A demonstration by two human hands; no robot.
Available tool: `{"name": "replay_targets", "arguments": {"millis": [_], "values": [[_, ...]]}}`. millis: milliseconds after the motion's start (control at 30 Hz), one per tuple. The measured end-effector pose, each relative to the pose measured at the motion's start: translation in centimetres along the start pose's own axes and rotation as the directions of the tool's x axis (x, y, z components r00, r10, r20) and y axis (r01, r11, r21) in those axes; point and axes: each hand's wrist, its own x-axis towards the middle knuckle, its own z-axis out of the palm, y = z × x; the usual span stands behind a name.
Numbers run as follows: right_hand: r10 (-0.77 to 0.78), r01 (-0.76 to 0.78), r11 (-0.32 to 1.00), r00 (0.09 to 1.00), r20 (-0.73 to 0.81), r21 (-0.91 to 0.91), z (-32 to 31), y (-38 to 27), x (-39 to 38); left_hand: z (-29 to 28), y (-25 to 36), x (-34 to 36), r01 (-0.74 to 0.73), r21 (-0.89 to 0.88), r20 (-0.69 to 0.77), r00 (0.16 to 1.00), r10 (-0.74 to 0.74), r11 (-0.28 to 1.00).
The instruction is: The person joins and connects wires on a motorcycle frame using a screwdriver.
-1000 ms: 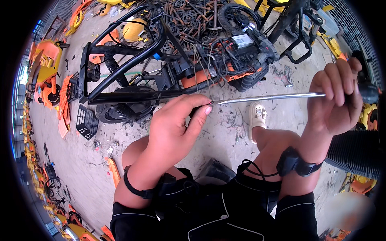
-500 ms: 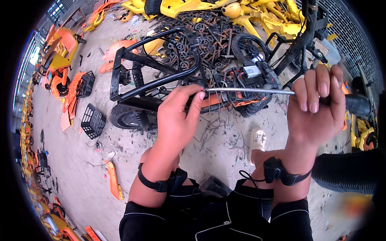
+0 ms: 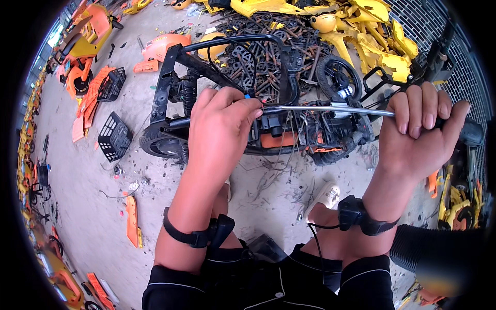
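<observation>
My left hand (image 3: 219, 121) is closed in a pinch at the left end of a long, thin silver metal rod (image 3: 330, 108), like a screwdriver shaft. The fingers of my right hand (image 3: 418, 126) curl around its other end. Behind that hand shows a dark rounded body (image 3: 471, 132); whether it joins the rod I cannot tell. The rod runs nearly level in front of a stripped scooter frame (image 3: 168, 85) of black tube, which lies on its side with loose wires, a shock absorber and wheels. A small blue piece (image 3: 247, 96) shows by my left fingertips.
A heap of rusty metal parts (image 3: 268, 51) lies behind the frame, with yellow body panels (image 3: 387, 57) beside it. Black baskets (image 3: 114, 137) and orange panels (image 3: 132, 222) lie on the floor to the left. A ribbed black hose (image 3: 418, 248) is at the lower right.
My view has shifted, so the frame sits a little lower and further right. My left hand has moved slightly left, my right hand slightly right; both still grip the rod.
</observation>
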Motion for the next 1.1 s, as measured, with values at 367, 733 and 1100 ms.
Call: {"name": "replay_targets", "arguments": {"millis": [367,733,1100], "values": [[0.060,-0.067,0.989,0.997,0.056,0.134,0.5,2.7,2.0,0.4,-0.6,-0.2,0.036,-0.005,-0.014,0.999,-0.036,0.999],[0.133,-0.150,0.986,0.968,0.211,0.069,-0.8,2.7,2.3,0.7,-1.3,-0.6,0.068,-0.032,0.008,0.998,-0.068,0.997],[0.143,-0.154,0.987,0.971,0.193,0.046,-0.5,3.0,1.5,1.0,-1.5,-0.7,-0.006,-0.029,-0.040,0.999,0.005,1.000]]}}
